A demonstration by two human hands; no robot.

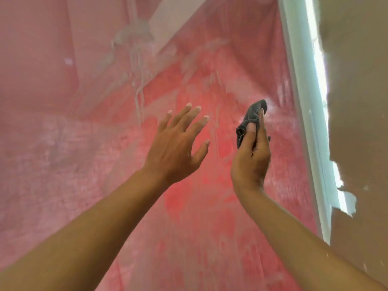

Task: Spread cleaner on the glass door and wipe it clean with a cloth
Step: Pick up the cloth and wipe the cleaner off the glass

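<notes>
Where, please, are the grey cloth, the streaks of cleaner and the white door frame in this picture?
grey cloth (249, 117): head view, on its bunched upper part above the thumb.
streaks of cleaner (138, 97): head view, on a white drip.
white door frame (302, 101): head view, on its bare edge.

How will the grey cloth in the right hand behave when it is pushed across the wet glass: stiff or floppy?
Probably floppy: the grey cloth lies bunched and folded in the right hand, with a loose end drooping. It looks light, since thumb and fingers alone hold it up. On the glass door, streaked with white cleaner, it may slide easily.
</notes>
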